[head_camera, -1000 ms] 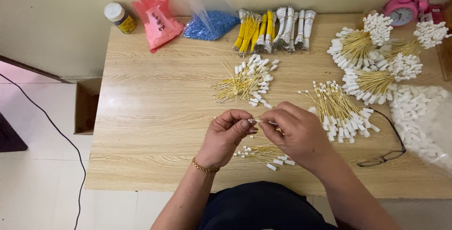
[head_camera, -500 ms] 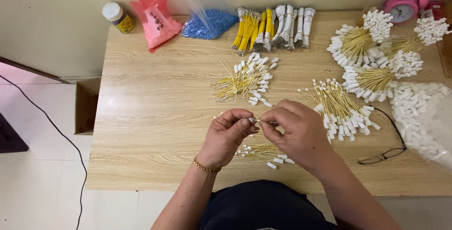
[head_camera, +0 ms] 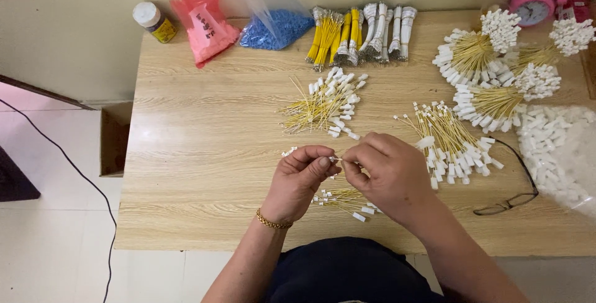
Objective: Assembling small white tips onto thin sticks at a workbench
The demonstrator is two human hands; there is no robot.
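My left hand (head_camera: pixel 302 179) and my right hand (head_camera: pixel 388 172) meet over the front middle of the wooden table (head_camera: pixel 205 154). Both pinch one thin yellow wire with small white connectors (head_camera: pixel 289 151) at its ends. The wire's white tip sticks out to the left of my left fingers. Below my hands lies a small pile of yellow wires with white connectors (head_camera: pixel 344 200). A fanned pile of the same wires (head_camera: pixel 326 104) lies beyond my hands, and another pile (head_camera: pixel 450 141) lies to the right.
Bundled wire bunches (head_camera: pixel 490 61) lie at the back right near a pink alarm clock (head_camera: pixel 534 2). A clear bag of white connectors (head_camera: pixel 559 151), black glasses (head_camera: pixel 515 194), tied yellow and white wire bundles (head_camera: pixel 360 33), a blue pellet bag (head_camera: pixel 273 27), a pink bag (head_camera: pixel 202 23) and a small bottle (head_camera: pixel 152 22) surround them.
My hands have stayed close together at the same spot; the fingers shifted slightly along the wire, and the white tip now shows to the left.
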